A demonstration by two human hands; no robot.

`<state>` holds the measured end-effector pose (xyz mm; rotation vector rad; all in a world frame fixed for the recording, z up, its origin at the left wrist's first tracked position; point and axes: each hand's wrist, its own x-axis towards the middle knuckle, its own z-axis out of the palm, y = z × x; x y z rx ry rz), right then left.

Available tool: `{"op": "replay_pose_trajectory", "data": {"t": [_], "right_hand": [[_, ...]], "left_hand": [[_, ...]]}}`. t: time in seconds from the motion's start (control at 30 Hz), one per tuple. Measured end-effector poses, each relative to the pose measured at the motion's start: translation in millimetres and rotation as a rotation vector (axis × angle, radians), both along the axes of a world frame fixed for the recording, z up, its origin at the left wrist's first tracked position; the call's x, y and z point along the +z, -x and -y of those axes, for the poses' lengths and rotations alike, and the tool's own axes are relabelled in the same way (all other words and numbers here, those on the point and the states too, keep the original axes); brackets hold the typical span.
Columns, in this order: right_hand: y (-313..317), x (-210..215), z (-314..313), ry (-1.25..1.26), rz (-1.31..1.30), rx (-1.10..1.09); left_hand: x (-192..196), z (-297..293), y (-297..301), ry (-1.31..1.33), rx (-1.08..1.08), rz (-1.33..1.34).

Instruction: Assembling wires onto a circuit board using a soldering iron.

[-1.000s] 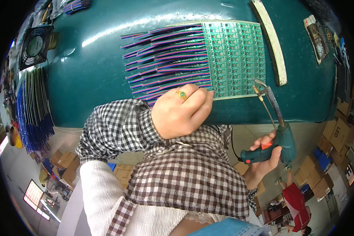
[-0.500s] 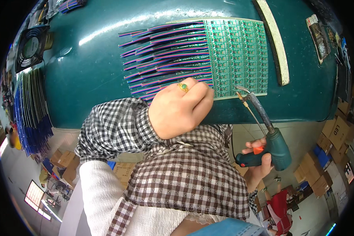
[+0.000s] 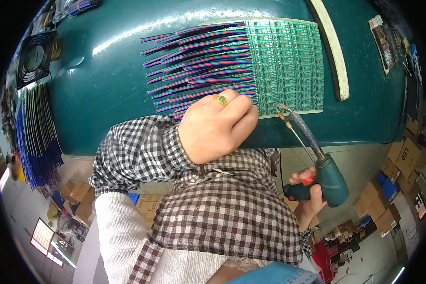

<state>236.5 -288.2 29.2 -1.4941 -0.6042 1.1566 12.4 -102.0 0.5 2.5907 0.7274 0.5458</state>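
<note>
A green panel of circuit boards [image 3: 288,66] lies on the table, with rows of multicoloured ribbon wires [image 3: 201,60] running left from its left edge. My left hand [image 3: 215,130], wearing a ring with a green stone, is closed over the panel's near left corner. Its fingertips are hidden beneath it, so what they pinch cannot be seen. In my right hand [image 3: 313,198] is a dark green soldering gun [image 3: 333,180], gripped by its handle with a red trigger. The gun's metal tip and thin feed tube point up and left, at the panel's near edge.
On the green table [image 3: 99,99], a long pale strip [image 3: 333,52] lies right of the panel. A black fan [image 3: 35,59] stands at the left, above bundled wires [image 3: 38,137] hanging over the edge. A worn slab-like object [image 3: 384,45] is far right. Cardboard boxes [image 3: 378,203] sit beyond.
The soldering gun has shifted slightly left with my right hand, bringing its tip nearer my left hand. My left hand has hardly moved. A person in red in the background has moved lower left.
</note>
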Motion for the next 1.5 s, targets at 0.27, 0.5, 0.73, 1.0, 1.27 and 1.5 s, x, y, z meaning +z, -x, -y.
{"op": "replay_pose_trajectory", "data": {"t": [0.27,0.5,0.73,1.0,1.27,1.5], "right_hand": [[10,3,-3,0.061,0.108,0.026],[15,5,-3,0.095,0.133,0.04],[16,3,-2,0.113,0.112,0.046],[14,2,-4,0.1,0.106,0.073],[12,0,-2,0.086,0.11,0.117],[9,-2,-1,0.083,0.096,0.14]], "left_hand": [[-1,-2,-1,0.049,0.014,0.044],[0,-3,-1,0.065,0.031,0.06],[-1,-6,-1,0.079,0.027,0.087],[-2,-6,-1,0.077,0.03,0.093],[-2,-6,-1,0.078,0.03,0.095],[0,-7,-1,0.081,0.026,0.079]]}}
